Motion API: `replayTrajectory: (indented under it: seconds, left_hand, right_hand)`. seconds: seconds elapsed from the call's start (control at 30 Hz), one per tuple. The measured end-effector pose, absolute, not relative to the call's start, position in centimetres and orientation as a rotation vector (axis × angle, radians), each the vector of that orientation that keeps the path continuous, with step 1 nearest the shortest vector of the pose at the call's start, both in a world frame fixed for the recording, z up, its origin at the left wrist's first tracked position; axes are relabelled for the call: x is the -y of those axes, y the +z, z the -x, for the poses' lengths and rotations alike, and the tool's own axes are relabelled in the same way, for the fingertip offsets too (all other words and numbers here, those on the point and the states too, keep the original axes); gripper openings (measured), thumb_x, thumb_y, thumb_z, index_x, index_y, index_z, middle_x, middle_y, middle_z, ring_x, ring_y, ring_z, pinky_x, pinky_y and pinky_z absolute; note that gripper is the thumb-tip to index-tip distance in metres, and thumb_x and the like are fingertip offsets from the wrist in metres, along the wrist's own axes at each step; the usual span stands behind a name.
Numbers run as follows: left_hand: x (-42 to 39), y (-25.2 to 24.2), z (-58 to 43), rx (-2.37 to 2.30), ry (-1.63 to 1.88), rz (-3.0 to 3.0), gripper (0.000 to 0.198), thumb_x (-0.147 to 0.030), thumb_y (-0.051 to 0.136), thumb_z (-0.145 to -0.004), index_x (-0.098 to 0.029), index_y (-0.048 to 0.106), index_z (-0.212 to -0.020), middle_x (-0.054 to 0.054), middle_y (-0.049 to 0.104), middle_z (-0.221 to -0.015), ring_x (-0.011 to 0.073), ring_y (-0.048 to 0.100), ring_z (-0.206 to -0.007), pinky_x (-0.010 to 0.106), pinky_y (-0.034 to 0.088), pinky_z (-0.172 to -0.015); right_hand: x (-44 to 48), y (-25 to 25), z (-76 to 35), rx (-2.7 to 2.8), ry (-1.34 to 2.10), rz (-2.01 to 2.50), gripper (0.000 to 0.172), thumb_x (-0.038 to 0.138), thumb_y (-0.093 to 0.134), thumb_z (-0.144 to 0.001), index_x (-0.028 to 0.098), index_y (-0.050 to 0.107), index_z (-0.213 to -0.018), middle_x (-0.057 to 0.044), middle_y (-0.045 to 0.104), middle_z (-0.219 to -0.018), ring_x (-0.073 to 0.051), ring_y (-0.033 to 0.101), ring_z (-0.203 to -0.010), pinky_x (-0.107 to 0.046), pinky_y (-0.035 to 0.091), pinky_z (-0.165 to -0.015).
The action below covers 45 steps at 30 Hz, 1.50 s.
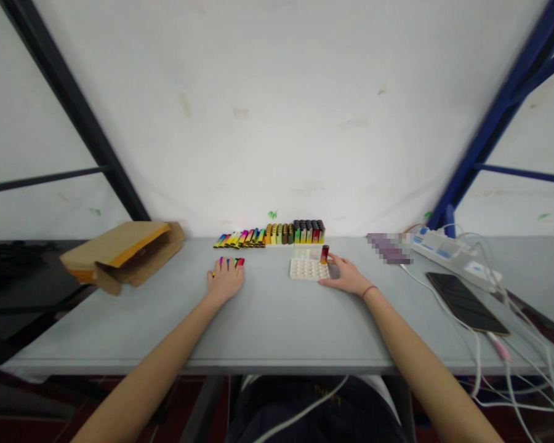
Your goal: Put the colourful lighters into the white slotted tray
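Note:
My left hand (pixel 225 281) lies palm down on the table with its fingers stretched out over several colourful lighters. Their purple, blue, green and red ends (pixel 240 262) show past the fingertips; the rest is hidden under the hand. To the right is a white tray (pixel 307 269) with rows of holes. My right hand (pixel 346 275) grips this tray's right end, thumb at the front corner and fingers at the back. One dark red lighter (pixel 324 254) stands upright at the tray's back right corner, touching or very near my index finger.
Along the wall, several lighters (pixel 240 238) lie flat beside upright yellow-topped (pixel 279 234) and black-topped (pixel 309 231) ones in trays. An open cardboard box (pixel 120 249) is at the left. A phone (pixel 466 303), a power strip (pixel 457 255) and loose white cables (pixel 477 357) occupy the right.

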<state>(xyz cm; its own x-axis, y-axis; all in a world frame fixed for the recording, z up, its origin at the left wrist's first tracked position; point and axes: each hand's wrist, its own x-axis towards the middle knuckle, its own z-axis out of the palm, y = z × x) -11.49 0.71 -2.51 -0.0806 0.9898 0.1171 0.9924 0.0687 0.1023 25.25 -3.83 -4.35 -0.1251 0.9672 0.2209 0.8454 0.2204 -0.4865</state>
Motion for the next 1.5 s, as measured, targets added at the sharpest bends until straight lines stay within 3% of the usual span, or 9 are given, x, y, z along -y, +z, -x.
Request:
replayTrajectory:
  seconds: [0.2, 0.33, 0.5, 0.73, 1.07, 1.2, 1.3, 1.4, 1.5]
  left_hand:
    - [-0.6, -2.6, 8.2, 2.201, -0.261, 2.189, 0.062, -0.038, 0.022, -0.1, -0.012, 0.04, -0.154, 0.02, 0.031, -0.163, 0.0344, 0.026, -0.152, 0.061, 0.026, -0.118]
    - [-1.6, -2.2, 6.1, 2.216, -0.302, 2.23, 0.062, -0.041, 0.023, -0.101, -0.02, 0.034, -0.158, 0.019, 0.03, -0.164, 0.0366, 0.025, -0.152, 0.065, 0.023, -0.117]
    - [-1.6, -1.7, 5.0, 2.055, -0.366, 2.196, 0.056, -0.053, 0.037, -0.098, -0.027, 0.058, -0.143, 0.013, 0.032, -0.164, 0.0419, 0.019, -0.151, 0.069, 0.019, -0.114]
    - [-1.3, -1.1, 4.3, 1.871, -0.328, 2.255, 0.04, -0.037, 0.04, -0.099, -0.02, 0.071, -0.118, 0.018, 0.064, -0.128, 0.0361, 0.044, -0.125, 0.052, 0.037, -0.1]
    - [-1.6, -0.7, 3.1, 1.979, -0.211, 2.362, 0.035, -0.02, 0.039, -0.097, -0.009, 0.064, -0.12, 0.026, 0.065, -0.122, 0.0347, 0.06, -0.117, 0.045, 0.043, -0.096]
    - [-2.8, 0.1, 1.6, 1.98, -0.564, 2.58, 0.033, -0.024, 0.046, -0.097, -0.01, 0.056, -0.126, 0.02, 0.071, -0.111, 0.0292, 0.067, -0.107, 0.039, 0.047, -0.093]
    - [-3.5, -0.4, -0.2, 1.858, -1.061, 2.839, 0.021, -0.028, 0.053, -0.093, -0.016, 0.061, -0.107, 0.01, 0.072, -0.096, 0.0232, 0.067, -0.095, 0.033, 0.051, -0.085]
    - [-3.5, -1.6, -1.5, 1.811, -1.503, 3.045, 0.018, -0.036, 0.055, -0.091, -0.018, 0.057, -0.091, 0.001, 0.063, -0.073, 0.0171, 0.062, -0.071, 0.027, 0.05, -0.067]
    - [-3.0, -2.2, -1.8, 1.816, -1.872, 3.063, 0.029, -0.048, 0.055, -0.09, -0.02, 0.05, -0.084, -0.004, 0.052, -0.066, 0.0109, 0.051, -0.055, 0.023, 0.042, -0.055]
  right_hand:
    - [3.8, -4.3, -25.3, 2.025, 0.343, 1.663, 0.095, 0.057, 0.078, -0.072, 0.016, 0.041, -0.149, -0.018, 0.064, -0.137, -0.038, 0.054, -0.131, -0.053, 0.041, -0.11]
    - [3.8, -4.4, -25.3, 2.016, 0.342, 1.652, 0.094, 0.056, 0.078, -0.072, 0.016, 0.041, -0.149, -0.018, 0.064, -0.138, -0.038, 0.054, -0.131, -0.054, 0.04, -0.111]
    - [3.9, -4.2, -25.2, 2.02, 0.365, 1.658, 0.096, 0.055, 0.078, -0.073, 0.018, 0.038, -0.151, -0.015, 0.063, -0.14, -0.039, 0.052, -0.134, -0.056, 0.037, -0.113]
    - [4.0, -4.1, -25.3, 2.014, 0.369, 1.647, 0.097, 0.053, 0.08, -0.073, 0.02, 0.036, -0.152, -0.015, 0.064, -0.14, -0.038, 0.053, -0.133, -0.056, 0.039, -0.111]
    - [4.2, -3.6, -25.2, 2.025, 0.406, 1.68, 0.099, 0.053, 0.078, -0.075, 0.018, 0.031, -0.155, -0.015, 0.06, -0.145, -0.04, 0.049, -0.137, -0.056, 0.035, -0.114]
    - [4.2, -3.8, -25.2, 2.016, 0.396, 1.662, 0.098, 0.052, 0.079, -0.074, 0.019, 0.032, -0.154, -0.015, 0.061, -0.143, -0.039, 0.05, -0.136, -0.056, 0.037, -0.113]
    - [4.1, -4.0, -25.3, 2.015, 0.365, 1.655, 0.096, 0.053, 0.078, -0.074, 0.019, 0.035, -0.153, -0.015, 0.062, -0.142, -0.037, 0.053, -0.134, -0.054, 0.039, -0.111]
    - [4.1, -4.0, -25.4, 2.036, 0.346, 1.661, 0.093, 0.054, 0.078, -0.074, 0.017, 0.04, -0.15, -0.016, 0.061, -0.143, -0.037, 0.054, -0.132, -0.052, 0.041, -0.111]
    - [4.1, -4.0, -25.5, 2.058, 0.332, 1.653, 0.086, 0.055, 0.078, -0.074, 0.016, 0.048, -0.145, -0.017, 0.062, -0.141, -0.037, 0.054, -0.132, -0.052, 0.041, -0.111]
